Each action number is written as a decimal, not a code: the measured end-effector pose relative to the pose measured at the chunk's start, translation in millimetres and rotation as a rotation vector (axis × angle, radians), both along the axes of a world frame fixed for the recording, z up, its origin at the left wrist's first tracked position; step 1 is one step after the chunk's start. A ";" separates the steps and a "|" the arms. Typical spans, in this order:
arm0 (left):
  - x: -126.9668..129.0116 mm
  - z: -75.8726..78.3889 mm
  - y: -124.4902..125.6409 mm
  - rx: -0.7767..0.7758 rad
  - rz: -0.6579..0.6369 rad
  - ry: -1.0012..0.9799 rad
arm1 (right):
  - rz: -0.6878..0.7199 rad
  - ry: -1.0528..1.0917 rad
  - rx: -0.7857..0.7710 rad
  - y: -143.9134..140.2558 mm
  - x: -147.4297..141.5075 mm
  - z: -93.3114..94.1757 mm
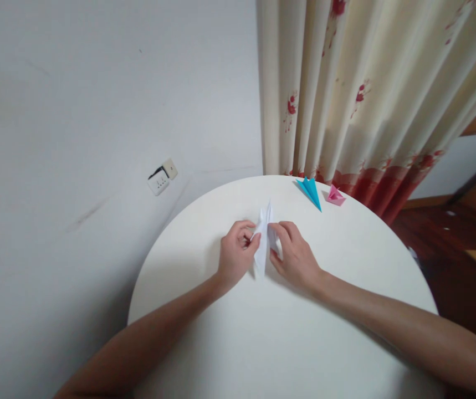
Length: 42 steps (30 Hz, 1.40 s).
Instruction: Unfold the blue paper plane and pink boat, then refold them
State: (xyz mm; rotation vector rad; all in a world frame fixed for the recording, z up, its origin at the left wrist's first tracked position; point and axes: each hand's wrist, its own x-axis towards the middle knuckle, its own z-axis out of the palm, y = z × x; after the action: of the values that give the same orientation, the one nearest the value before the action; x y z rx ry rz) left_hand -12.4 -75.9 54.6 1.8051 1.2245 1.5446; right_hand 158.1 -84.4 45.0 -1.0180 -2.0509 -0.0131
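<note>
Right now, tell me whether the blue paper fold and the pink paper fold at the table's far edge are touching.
Apart. The head view shows a strip of bare white table between the blue paper fold and the pink paper fold.

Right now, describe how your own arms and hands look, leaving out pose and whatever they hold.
Both arms are bare to the picture's edge: no sleeves, gloves, watch or bracelet in view. The left hand and right hand show no rings that I can make out. The fingers are slim with short, unpainted nails.
</note>
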 end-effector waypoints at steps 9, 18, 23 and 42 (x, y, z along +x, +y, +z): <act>-2.8 -8.8 6.5 -0.073 -0.095 -0.029 | 0.047 0.144 -0.091 8.8 10.1 -3.4; 2.2 -18.5 9.2 -0.197 -0.152 -0.169 | 0.127 0.708 -0.452 15.1 11.0 -0.9; 4.0 -22.3 9.8 -0.169 -0.108 -0.079 | 0.260 0.807 -0.568 16.2 5.5 -8.3; -6.6 -3.3 4.0 0.119 -0.177 0.120 | -0.084 0.229 -0.132 15.8 13.1 -3.5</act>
State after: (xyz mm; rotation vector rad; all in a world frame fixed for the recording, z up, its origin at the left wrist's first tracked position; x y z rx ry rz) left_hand -19.0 -71.9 51.2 2.0494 1.0125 1.4549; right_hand 171.1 -68.5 41.5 -1.1318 -1.8193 0.1887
